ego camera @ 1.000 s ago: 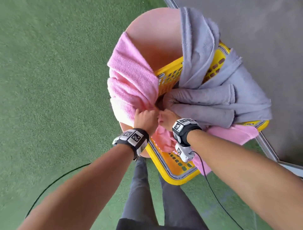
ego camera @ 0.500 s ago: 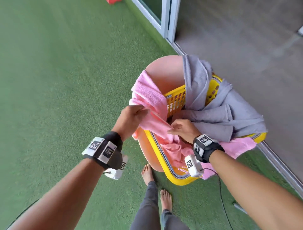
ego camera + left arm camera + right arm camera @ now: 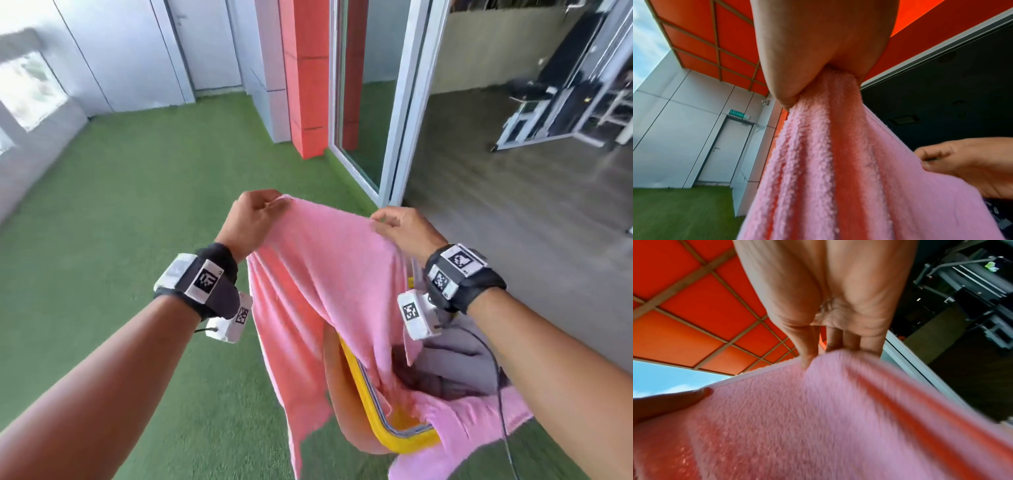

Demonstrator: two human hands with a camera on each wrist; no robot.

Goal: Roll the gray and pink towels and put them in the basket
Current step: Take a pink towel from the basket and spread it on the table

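A pink towel [image 3: 318,281] hangs lifted in the air, stretched between both hands above the yellow basket [image 3: 380,421]. My left hand [image 3: 255,214] grips its upper left corner, and the left wrist view shows the pink towel [image 3: 838,162] bunched in the left hand [image 3: 818,68]. My right hand [image 3: 399,228] pinches the top edge further right; the right wrist view shows the right hand [image 3: 830,344] on the pink towel [image 3: 797,418]. The towel's lower end trails into the basket. A gray towel [image 3: 455,370] lies crumpled in the basket, partly hidden by my right wrist.
The basket rests on a pink stool [image 3: 339,404] standing on green artificial turf [image 3: 137,222]. An orange pillar [image 3: 305,75] and a sliding glass door frame [image 3: 400,113] stand ahead. A gray indoor floor [image 3: 513,212] with gym equipment [image 3: 565,85] lies to the right.
Both hands have risen from the basket rim and drawn apart, lifting the pink towel up and spreading its top edge. The head view has tilted up from the floor.
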